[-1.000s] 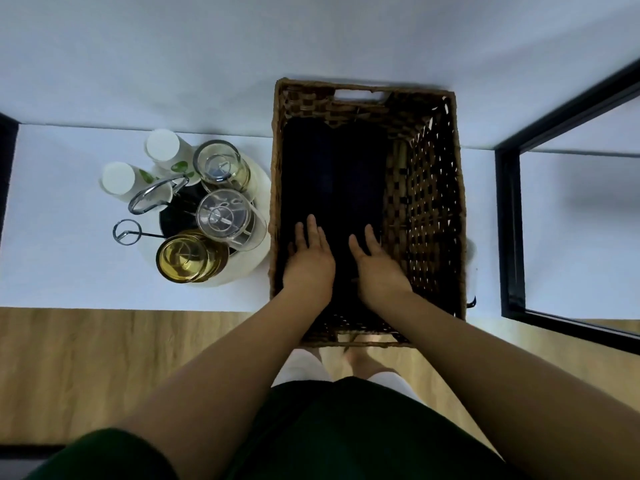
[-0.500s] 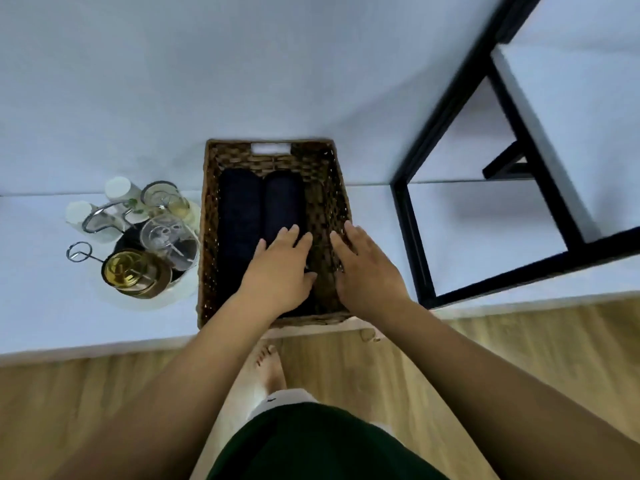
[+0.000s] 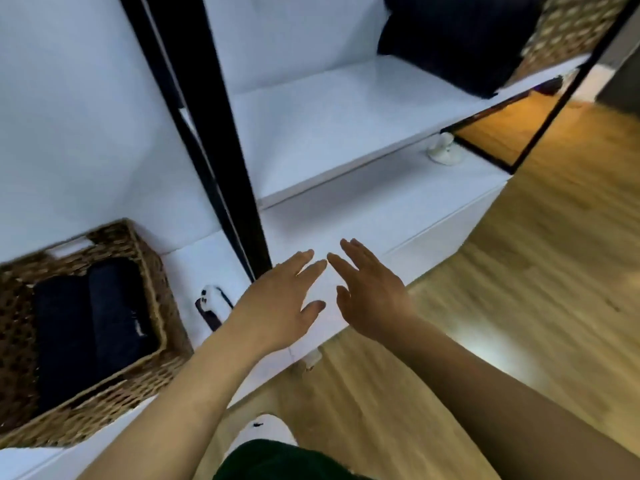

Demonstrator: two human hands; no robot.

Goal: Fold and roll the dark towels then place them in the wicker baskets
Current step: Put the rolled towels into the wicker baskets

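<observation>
At far left a wicker basket point(image 3: 104, 403) stands on the white worktop point(image 3: 381, 216), with two rolled dark towels point(image 3: 117, 306) lying side by side inside it. A black post point(image 3: 221, 133) rises just right of the basket. The left hand point(image 3: 277, 306) and right hand point(image 3: 374, 299) hang side by side above the worktop's front edge, well apart from the basket, fingers straight and spread, holding nothing. At top right, on a higher shelf point(image 3: 329, 116), a blurred heap of dark towels point(image 3: 450, 39) lies beside a second basket point(image 3: 568, 29)
</observation>
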